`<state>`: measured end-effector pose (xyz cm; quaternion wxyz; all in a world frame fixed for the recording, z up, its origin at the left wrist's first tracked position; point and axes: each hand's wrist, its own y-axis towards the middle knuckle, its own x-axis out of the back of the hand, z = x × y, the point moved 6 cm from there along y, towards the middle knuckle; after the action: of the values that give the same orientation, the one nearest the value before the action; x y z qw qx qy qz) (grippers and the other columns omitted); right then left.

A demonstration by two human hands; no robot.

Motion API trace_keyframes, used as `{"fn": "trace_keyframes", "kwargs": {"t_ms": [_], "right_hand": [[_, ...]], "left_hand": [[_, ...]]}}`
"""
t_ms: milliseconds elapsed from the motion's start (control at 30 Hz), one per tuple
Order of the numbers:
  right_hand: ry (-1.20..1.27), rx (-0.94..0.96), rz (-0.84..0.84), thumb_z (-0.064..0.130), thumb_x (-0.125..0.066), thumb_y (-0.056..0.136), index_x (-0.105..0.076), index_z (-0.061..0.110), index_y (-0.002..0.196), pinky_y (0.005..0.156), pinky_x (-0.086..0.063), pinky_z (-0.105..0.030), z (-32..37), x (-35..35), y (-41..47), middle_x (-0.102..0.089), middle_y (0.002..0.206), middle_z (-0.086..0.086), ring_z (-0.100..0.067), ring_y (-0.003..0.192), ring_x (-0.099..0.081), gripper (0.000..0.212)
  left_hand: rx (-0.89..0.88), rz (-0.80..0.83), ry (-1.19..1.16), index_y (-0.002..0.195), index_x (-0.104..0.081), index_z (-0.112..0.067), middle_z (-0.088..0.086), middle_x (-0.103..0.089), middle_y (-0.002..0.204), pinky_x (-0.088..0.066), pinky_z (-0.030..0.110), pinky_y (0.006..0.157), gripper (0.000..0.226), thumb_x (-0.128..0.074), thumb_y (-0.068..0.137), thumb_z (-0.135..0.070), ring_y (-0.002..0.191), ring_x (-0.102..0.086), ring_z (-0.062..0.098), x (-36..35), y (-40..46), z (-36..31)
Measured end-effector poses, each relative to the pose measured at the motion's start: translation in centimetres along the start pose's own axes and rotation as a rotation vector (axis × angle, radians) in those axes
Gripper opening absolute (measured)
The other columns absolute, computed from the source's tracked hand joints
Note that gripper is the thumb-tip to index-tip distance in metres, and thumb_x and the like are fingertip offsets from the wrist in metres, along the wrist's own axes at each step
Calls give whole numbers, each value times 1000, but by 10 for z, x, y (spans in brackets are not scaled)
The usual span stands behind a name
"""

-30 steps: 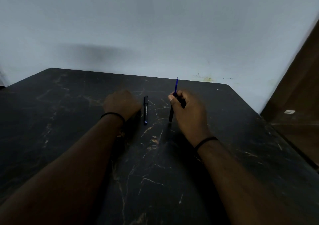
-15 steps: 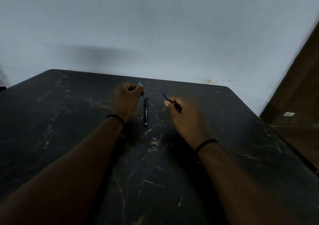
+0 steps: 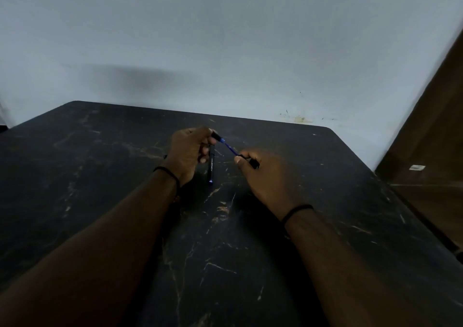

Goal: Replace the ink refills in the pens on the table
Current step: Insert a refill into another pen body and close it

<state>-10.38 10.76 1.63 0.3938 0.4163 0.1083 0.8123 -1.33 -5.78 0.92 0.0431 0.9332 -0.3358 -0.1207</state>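
Hands — spare pen between

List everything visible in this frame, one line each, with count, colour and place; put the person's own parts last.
table: one, black with pale marble-like veins, fills the lower frame.
pen: one, black with a blue end, lying on the table between the hands.
refill: one, blue, thin, spanning between the two hands above the table.
barrel piece: one, black, at the refill's left end, in the left hand.
black piece: one, in the right hand; which part of the pen it is, cannot tell.
wall: one, pale grey, behind the table.
wooden panel: one, brown, far right.
wristbands: two, black, one on each wrist.
left hand: one, grips the barrel piece.
right hand: one, pinches the refill's near end.
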Motion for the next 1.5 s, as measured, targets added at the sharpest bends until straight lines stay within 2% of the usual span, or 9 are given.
{"fn": "trace_keyframes", "kwargs": {"t_ms": [167, 333, 433, 567, 767, 1000, 1167, 1267, 1500], "right_hand": [[-34, -12, 29, 32, -60, 96, -73, 22, 93, 57, -31, -17, 0, -2, 0, -54, 67, 16, 0, 64, -50, 16], [-44, -17, -1, 34, -56, 98, -73, 19, 96, 61, -43, -30, -1, -1, 1, -63, 73, 3, -13, 67, -55, 23], [-74, -26, -13, 35, -55, 98, -71, 22, 102, 67, -48, -33, -2, 0, 2, -64, 80, 5, -13, 72, -57, 21], [-39, -68, -36, 32, -62, 94, -61, 28, 117, 66, -46, -24, -6, -3, 1, -58, 88, 14, -5, 77, -56, 23], [-23, -91, -93, 22, -66, 88, -49, 31, 82, 61, -49, -33, -14, -1, 4, -56, 73, 11, -5, 68, -54, 20], [48, -43, -144, 26, -68, 87, -55, 31, 83, 61, -49, -33, -17, -2, 5, -58, 73, 11, -6, 69, -56, 15], [57, -8, -149, 28, -67, 89, -54, 37, 84, 60, -45, -27, -14, -1, 3, -59, 74, 12, -4, 70, -56, 16], [43, 10, -170, 27, -67, 90, -55, 38, 83, 60, -43, -26, -11, 2, 2, -59, 74, 13, -3, 71, -56, 18], [55, -22, -119, 31, -60, 94, -61, 32, 96, 68, -53, -37, -12, -1, 4, -65, 82, 6, -13, 75, -61, 2]], "left_hand": [[-14, 45, 8, 92, -68, 2, 0, -65, 66, -33, 20, 35, 18, -55, 92, -11, 45, -43, 7, -2, 1, 2], [-12, 77, 49, 91, -68, 2, 5, -67, 69, -31, 19, 34, 18, -58, 93, -13, 44, -42, 9, -6, 4, 4], [-30, 120, 79, 91, -66, 6, 6, -67, 68, -31, 18, 33, 21, -60, 92, -14, 43, -41, 9, -11, 1, 3], [-18, 199, 73, 84, -65, 0, 5, -66, 66, -32, 18, 31, 16, -63, 91, -14, 40, -42, 8, -20, -4, 5], [-10, 226, 39, 87, -67, -2, 7, -67, 71, -32, 18, 32, 12, -65, 91, -14, 43, -43, 9, -21, -2, 7], [-1, 241, 20, 92, -68, 3, 11, -67, 76, -30, 19, 34, 26, -71, 87, -22, 46, -41, 13, -24, -2, 8], [-3, 241, -37, 81, -67, -4, 6, -68, 72, -31, 16, 33, 18, -71, 87, -21, 44, -44, 7, -29, -4, 9], [3, 251, -40, 84, -71, -5, 6, -70, 75, -32, 17, 34, 15, -71, 87, -20, 45, -45, 7, -28, -3, 9], [10, 258, -57, 89, -73, -4, 6, -71, 76, -32, 18, 33, 13, -69, 89, -16, 45, -46, 6, -27, -3, 10]]}}
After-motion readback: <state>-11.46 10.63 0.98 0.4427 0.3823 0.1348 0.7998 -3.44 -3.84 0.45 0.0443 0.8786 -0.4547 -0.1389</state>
